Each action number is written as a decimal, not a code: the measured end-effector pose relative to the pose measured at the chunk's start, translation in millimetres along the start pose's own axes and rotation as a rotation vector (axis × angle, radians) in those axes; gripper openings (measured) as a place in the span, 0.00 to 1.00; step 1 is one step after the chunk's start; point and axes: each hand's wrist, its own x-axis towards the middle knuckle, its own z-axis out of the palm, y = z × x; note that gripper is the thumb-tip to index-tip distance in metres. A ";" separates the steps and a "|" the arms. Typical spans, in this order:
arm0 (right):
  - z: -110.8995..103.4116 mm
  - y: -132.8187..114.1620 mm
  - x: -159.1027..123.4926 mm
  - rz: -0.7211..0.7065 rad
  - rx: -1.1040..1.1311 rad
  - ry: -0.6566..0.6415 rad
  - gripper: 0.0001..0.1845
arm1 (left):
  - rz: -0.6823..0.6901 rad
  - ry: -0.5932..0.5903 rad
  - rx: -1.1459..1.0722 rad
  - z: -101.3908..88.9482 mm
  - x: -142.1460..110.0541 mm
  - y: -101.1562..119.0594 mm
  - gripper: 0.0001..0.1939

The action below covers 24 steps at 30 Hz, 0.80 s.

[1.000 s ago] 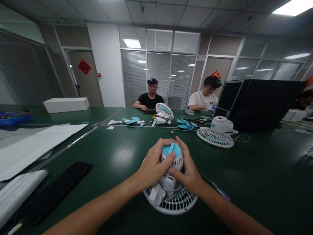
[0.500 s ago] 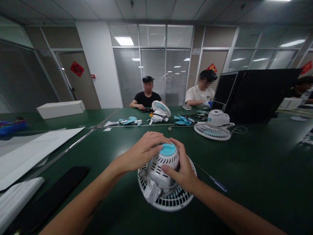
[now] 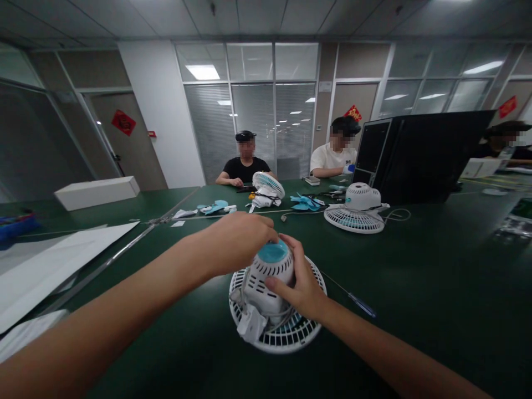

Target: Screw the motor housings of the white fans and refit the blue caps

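A small white fan (image 3: 266, 293) lies face down on its grille in front of me, with its motor housing upward and a light blue knob (image 3: 272, 253) on top. My left hand (image 3: 236, 241) reaches over from the left, its fingers bent down and closed on the knob's far edge; the fingertips are partly hidden. Around the right side of the housing wraps my right hand (image 3: 305, 288), thumb in front. A white plug (image 3: 251, 324) with its grey cord rests against the housing and grille. To the right lies a screwdriver (image 3: 362, 305) with a blue handle.
Another fan (image 3: 355, 216) sits face down at the back right, before a large black case (image 3: 428, 155). Across the green table, two people sit near a third fan (image 3: 268, 191) and blue fan blades (image 3: 307, 203). White sheets (image 3: 62, 266) and a white box (image 3: 97, 192) are at left.
My left hand has gone from lying along the housing and knob to curling its fingers down over the knob. My right hand keeps its hold. The view has shifted slightly to the right.
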 end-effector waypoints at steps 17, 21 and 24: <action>1.6 -4.4 -0.3 -0.083 0.017 0.038 0.36 | 0.332 0.110 0.524 -6.9 21.7 16.9 0.06; 1.0 -1.1 -0.1 -0.076 0.020 0.017 0.43 | 0.237 0.148 0.491 -6.7 14.4 1.8 0.08; 0.4 -1.1 -0.4 -0.036 0.015 0.003 0.46 | 0.158 0.200 0.392 -0.7 7.8 -11.2 0.06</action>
